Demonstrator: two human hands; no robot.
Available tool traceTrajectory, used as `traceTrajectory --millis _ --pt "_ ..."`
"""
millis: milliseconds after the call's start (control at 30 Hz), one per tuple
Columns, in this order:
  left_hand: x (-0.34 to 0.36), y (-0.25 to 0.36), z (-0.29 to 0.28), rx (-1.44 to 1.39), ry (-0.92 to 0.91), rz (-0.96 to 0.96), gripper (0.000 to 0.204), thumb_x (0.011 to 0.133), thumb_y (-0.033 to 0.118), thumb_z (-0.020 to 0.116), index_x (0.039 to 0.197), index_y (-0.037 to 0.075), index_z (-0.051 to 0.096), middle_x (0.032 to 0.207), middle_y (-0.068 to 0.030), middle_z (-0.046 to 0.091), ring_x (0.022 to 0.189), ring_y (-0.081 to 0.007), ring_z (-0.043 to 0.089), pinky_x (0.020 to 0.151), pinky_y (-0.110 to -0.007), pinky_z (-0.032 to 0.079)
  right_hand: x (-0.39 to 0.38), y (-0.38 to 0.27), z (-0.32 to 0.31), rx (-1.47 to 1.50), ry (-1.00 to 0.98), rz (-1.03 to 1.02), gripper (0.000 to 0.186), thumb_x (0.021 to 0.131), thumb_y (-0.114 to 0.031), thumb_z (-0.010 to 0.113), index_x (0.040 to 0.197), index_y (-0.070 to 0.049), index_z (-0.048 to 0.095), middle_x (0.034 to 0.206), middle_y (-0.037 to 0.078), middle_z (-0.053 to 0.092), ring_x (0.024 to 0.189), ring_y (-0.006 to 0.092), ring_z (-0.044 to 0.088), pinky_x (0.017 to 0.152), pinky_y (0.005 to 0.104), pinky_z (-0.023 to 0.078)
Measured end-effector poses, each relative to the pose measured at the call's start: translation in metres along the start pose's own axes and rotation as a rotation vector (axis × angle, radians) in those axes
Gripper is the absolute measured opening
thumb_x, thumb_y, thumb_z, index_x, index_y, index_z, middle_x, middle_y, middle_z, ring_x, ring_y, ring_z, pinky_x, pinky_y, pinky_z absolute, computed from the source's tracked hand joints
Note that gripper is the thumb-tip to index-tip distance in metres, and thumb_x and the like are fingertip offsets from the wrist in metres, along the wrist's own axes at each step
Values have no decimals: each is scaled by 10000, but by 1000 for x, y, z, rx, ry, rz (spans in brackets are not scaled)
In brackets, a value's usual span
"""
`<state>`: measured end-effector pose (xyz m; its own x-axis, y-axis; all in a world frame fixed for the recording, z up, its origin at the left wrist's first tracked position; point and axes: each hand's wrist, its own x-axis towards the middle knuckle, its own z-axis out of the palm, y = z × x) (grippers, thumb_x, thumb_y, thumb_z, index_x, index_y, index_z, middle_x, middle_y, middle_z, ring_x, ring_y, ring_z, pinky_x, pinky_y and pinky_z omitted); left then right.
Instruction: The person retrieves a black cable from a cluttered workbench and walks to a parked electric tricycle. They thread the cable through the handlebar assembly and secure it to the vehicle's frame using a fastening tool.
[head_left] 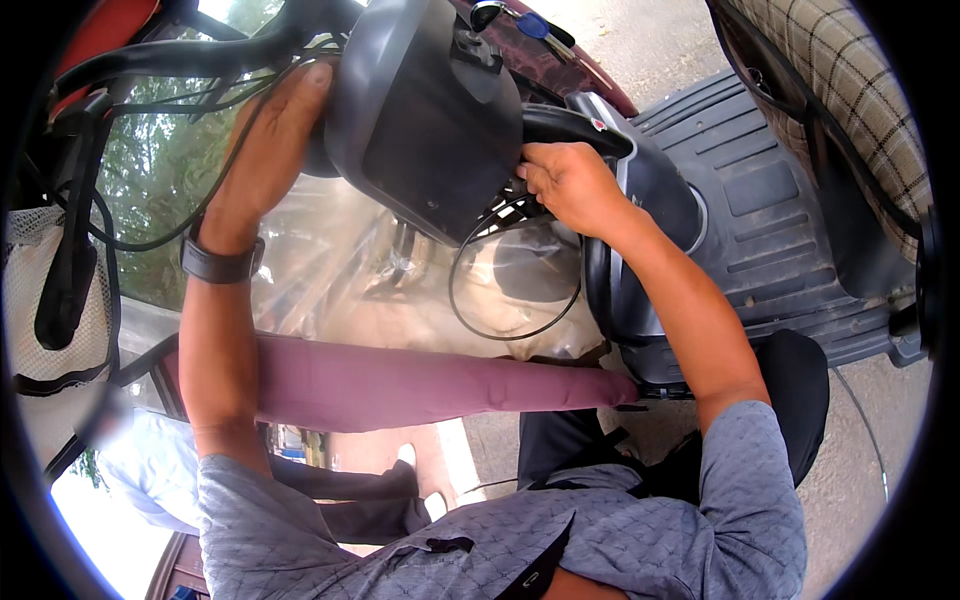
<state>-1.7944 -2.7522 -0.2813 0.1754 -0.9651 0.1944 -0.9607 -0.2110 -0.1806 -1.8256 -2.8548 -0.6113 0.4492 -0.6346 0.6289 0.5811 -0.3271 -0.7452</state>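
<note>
A black plastic housing (420, 130) on a vehicle's handlebar stands between my two hands. My left hand (275, 135) lies along its left side with the visible digit stretched out; the other fingers are mostly hidden. At the lower right edge of the housing, my right hand (575, 185) is closed, its thumb and fingertips drawn together. Whatever those fingers pinch is too small or hidden to make out. A thin black cable (452, 290) hangs in a loop just below that hand. Another black cable (215, 190) runs past my left wrist, which wears a dark band.
The black handlebar (160, 58) extends to the upper left, near a clear windscreen sheet (150, 190). A maroon padded bar (430, 385) crosses before my body. To the right are a ridged grey floor panel (745, 200) and a checked seat (860, 80). Another person's legs (370, 500) show at lower left.
</note>
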Motion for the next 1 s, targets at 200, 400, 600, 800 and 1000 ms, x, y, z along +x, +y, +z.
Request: traceTrajectory --millis 200,400,600,800,1000 --pt "-41 45 23 -199 216 -9 567 1099 434 370 1354 -1 629 1236 -82 662 1030 -166 579 948 -322 454 -1 3 -3 -8 -7 1 131 920 -137 652 936 -8 666 815 252 629 814 463 612 698 496 484" --pt "10 30 22 -437 156 -150 588 1076 479 423 1362 3 616 1191 -76 680 1048 -143 598 937 -289 463 -2 4 3 51 11 -25 144 927 -141 648 964 -5 679 806 253 631 788 459 617 687 486 487" --pt "26 23 17 -541 7 -272 616 1082 490 408 1331 -34 615 1265 -99 674 1157 -176 609 1041 -323 422 -2 5 -4 36 21 0 146 932 -141 631 950 -3 675 770 245 627 748 445 624 665 478 485" --pt "38 -2 16 -671 -134 -339 515 1095 431 424 1354 24 603 1319 -65 648 1206 -170 583 1068 -343 404 2 -2 -5 -76 3 -21 130 945 -109 618 1003 -10 679 770 179 658 713 331 650 657 424 501" --pt "37 1 18 -742 -169 -244 395 1076 386 475 1172 53 665 1088 -2 661 994 -100 588 897 -279 460 3 -1 -13 -219 48 -130 141 919 -149 597 914 -31 674 806 229 658 825 448 643 716 530 491"
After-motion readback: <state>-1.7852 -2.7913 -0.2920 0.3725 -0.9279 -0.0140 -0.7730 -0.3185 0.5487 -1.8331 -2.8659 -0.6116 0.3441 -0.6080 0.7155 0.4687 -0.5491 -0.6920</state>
